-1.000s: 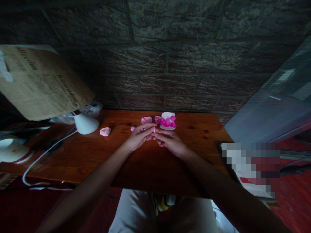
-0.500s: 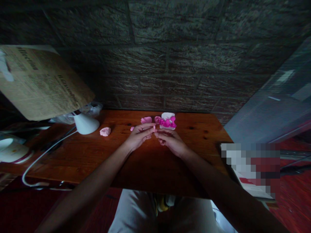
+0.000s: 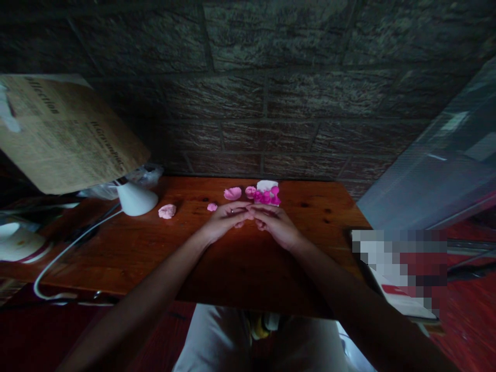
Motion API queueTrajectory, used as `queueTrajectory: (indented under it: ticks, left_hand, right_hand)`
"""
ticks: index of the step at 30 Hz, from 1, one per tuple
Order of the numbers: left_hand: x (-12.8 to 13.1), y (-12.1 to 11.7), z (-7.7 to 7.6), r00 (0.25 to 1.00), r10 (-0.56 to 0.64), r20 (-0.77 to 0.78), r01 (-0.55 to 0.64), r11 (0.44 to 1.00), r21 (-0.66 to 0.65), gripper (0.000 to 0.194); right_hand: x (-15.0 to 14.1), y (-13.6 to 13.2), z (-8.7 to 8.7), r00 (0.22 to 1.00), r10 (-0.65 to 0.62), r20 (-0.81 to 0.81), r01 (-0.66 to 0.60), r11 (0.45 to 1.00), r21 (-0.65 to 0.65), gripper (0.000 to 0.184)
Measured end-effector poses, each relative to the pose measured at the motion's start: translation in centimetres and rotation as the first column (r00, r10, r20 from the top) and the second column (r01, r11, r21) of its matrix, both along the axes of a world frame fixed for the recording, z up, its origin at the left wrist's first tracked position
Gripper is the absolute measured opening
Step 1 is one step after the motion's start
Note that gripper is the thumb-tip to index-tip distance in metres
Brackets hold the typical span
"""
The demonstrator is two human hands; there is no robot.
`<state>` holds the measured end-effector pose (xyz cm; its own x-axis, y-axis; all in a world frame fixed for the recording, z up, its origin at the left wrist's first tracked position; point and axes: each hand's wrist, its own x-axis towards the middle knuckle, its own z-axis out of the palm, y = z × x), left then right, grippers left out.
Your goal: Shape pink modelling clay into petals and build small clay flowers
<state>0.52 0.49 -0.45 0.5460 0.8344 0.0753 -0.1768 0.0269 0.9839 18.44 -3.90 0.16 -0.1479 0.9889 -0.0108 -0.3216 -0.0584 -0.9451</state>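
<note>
My left hand (image 3: pixel 226 219) and my right hand (image 3: pixel 276 222) meet fingertip to fingertip above the middle of the table. Both are closed in a pinch around a small piece of pink modelling clay, now almost wholly hidden by the fingers. Just behind them lie a flattened pink clay piece (image 3: pixel 232 194), a rounded pink clay piece (image 3: pixel 250 192) and a white pad (image 3: pixel 267 185) with several magenta clay pieces (image 3: pixel 266 197) on it. A small pink lump (image 3: pixel 212 206) rests left of my left hand. Farther left sits a larger pale pink clay lump (image 3: pixel 167 211).
A lamp with a white base (image 3: pixel 136 199) and newsprint-patterned shade (image 3: pixel 73 132) stands at the left, its white cable (image 3: pixel 58 262) crossing the table (image 3: pixel 127 258). A white cup (image 3: pixel 21 243) is at the far left. A dark brick wall (image 3: pixel 294 98) closes off the back.
The small pink piece, visible at my left fingertips before, is now covered as my right fingers close in against the left ones. The lumps on the table have stayed put.
</note>
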Motion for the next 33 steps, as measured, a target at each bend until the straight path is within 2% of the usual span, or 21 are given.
queueTrajectory:
  ticks: [5, 11, 19, 25, 33]
  left_hand:
    - [0.18, -0.30, 0.33, 0.996, -0.067, 0.052, 0.071, 0.994, -0.084, 0.045]
    - [0.03, -0.35, 0.68, 0.994, -0.024, 0.108, 0.045, 0.980, -0.196, 0.049]
    - [0.08, -0.22, 0.42, 0.988, -0.015, 0.152, 0.039, 0.986, -0.160, 0.041]
    - [0.11, -0.08, 0.17, 0.983, 0.001, 0.184, 0.025, 0.990, -0.139, 0.033]
    - [0.02, -0.15, 0.24, 0.986, 0.030, 0.162, -0.001, 0.984, -0.179, 0.034]
  right_hand:
    - [0.18, -0.02, 0.24, 0.999, 0.033, -0.013, -0.034, 0.998, -0.057, 0.042]
    - [0.29, -0.14, 0.30, 0.998, 0.055, -0.013, -0.056, 0.996, -0.075, 0.039]
    - [0.20, 0.06, 0.03, 1.000, 0.027, 0.004, -0.027, 0.999, -0.039, 0.041]
    - [0.26, 0.08, 0.20, 0.999, 0.007, -0.048, -0.012, 0.996, -0.088, 0.045]
    - [0.17, -0.05, 0.27, 0.993, 0.005, -0.117, -0.023, 0.989, -0.149, 0.042]
